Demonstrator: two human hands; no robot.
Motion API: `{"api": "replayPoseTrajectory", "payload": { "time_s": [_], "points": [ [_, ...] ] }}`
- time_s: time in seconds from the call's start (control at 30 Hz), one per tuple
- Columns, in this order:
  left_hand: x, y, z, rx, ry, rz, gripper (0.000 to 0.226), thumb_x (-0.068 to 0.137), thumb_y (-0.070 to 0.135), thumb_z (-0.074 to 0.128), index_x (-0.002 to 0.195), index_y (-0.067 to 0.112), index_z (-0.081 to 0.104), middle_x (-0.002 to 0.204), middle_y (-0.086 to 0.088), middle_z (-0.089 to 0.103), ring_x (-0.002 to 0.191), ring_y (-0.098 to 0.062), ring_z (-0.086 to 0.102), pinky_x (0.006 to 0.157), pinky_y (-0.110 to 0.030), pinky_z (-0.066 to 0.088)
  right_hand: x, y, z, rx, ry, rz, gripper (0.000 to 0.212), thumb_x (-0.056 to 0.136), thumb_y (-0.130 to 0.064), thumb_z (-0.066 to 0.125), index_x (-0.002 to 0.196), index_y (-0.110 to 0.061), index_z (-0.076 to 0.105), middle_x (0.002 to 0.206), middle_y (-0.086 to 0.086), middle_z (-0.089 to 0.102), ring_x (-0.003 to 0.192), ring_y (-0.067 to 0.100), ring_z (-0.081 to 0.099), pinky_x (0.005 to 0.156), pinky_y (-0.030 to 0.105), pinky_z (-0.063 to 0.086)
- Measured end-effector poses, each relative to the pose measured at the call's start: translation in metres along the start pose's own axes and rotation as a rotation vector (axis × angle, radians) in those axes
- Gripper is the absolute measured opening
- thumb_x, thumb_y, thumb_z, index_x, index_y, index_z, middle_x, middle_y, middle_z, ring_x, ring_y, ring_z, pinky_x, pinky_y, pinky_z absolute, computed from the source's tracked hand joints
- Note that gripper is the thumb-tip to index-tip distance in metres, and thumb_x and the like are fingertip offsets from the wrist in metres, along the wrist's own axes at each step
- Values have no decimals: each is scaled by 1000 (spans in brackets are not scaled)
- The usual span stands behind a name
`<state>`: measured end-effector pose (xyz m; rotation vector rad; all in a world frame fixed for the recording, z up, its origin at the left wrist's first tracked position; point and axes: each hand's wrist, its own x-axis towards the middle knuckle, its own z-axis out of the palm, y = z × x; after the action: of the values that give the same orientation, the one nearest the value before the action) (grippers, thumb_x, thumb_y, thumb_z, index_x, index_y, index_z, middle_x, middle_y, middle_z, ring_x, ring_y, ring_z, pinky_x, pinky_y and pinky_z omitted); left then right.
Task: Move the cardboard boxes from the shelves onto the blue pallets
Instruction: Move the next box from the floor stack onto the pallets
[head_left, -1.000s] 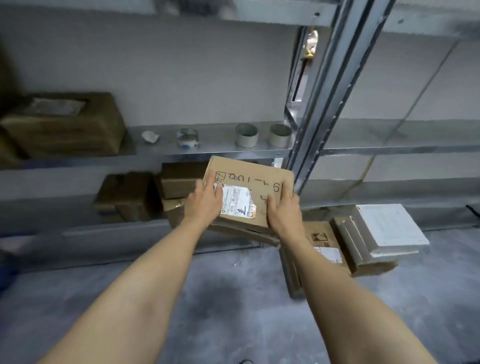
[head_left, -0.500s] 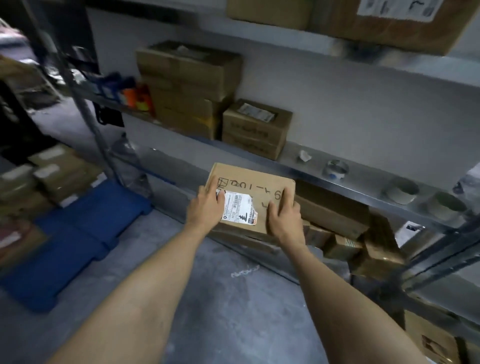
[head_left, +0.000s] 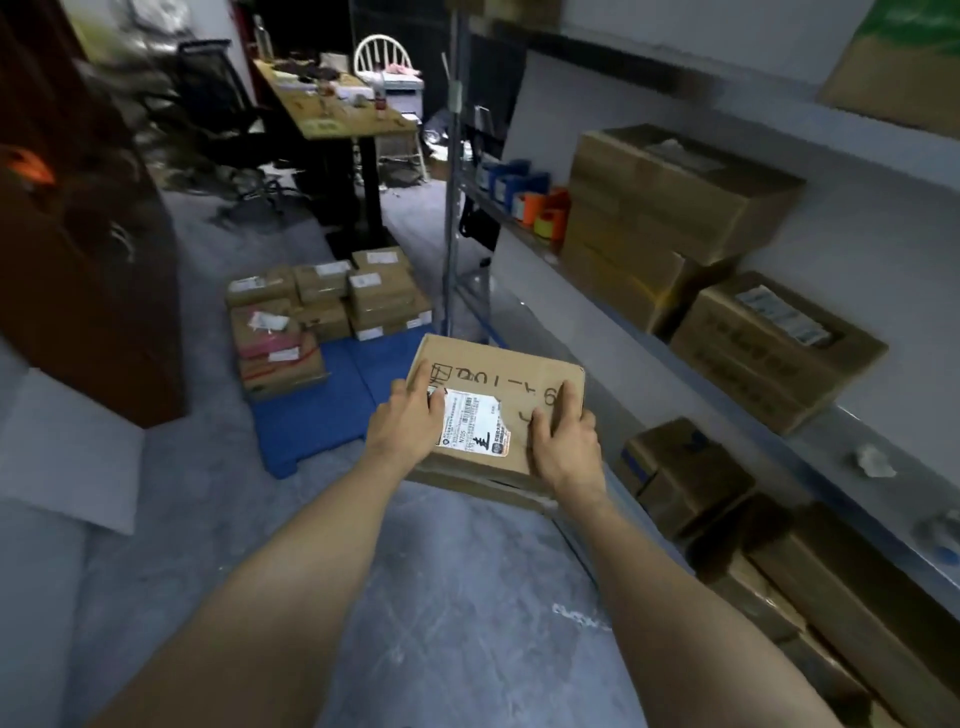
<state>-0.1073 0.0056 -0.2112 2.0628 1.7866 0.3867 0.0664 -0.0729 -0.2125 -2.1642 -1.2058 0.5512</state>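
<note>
I hold a flat cardboard box (head_left: 501, 384) with a white shipping label and black marker writing in front of me, above the floor. My left hand (head_left: 408, 423) grips its near left edge and my right hand (head_left: 563, 441) grips its near right edge. The blue pallets (head_left: 317, 410) lie on the floor ahead to the left, with several labelled cardboard boxes (head_left: 332, 301) stacked on their far part. More cardboard boxes (head_left: 670, 208) sit on the metal shelves (head_left: 831, 431) along the right.
A shelf upright (head_left: 452, 208) stands just beyond the held box. A wooden desk (head_left: 337, 114), a black office chair (head_left: 218, 104) and a white chair (head_left: 382, 52) are at the back. A dark brown cabinet (head_left: 78, 260) is on the left. Grey concrete floor (head_left: 467, 597) lies below.
My view has swung left from the shelf front to the room, bringing the blue pallets and desk into sight. Both hands keep the same grip on the box.
</note>
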Motion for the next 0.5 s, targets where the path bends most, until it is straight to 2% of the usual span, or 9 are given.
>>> {"api": "replayPoseTrajectory", "payload": {
  "time_s": [0.27,0.5],
  "points": [
    [25,-54,-9,32,27,-173,53,103,41,22,153,29,9,129,-16,45,104,-34,55,85,-42,42,37,-35,58,-31,-157,-70,59,102,-47,31,155,-31,8,148,19,31,125,38,46,103,48,38],
    [105,-90,-10,4,16,-226,53,103,42,22,152,30,9,127,-16,46,102,-34,56,84,-42,43,107,-77,103,-68,-204,-89,57,102,-48,31,153,-31,11,143,18,36,121,36,49,100,47,40]
  ]
}}
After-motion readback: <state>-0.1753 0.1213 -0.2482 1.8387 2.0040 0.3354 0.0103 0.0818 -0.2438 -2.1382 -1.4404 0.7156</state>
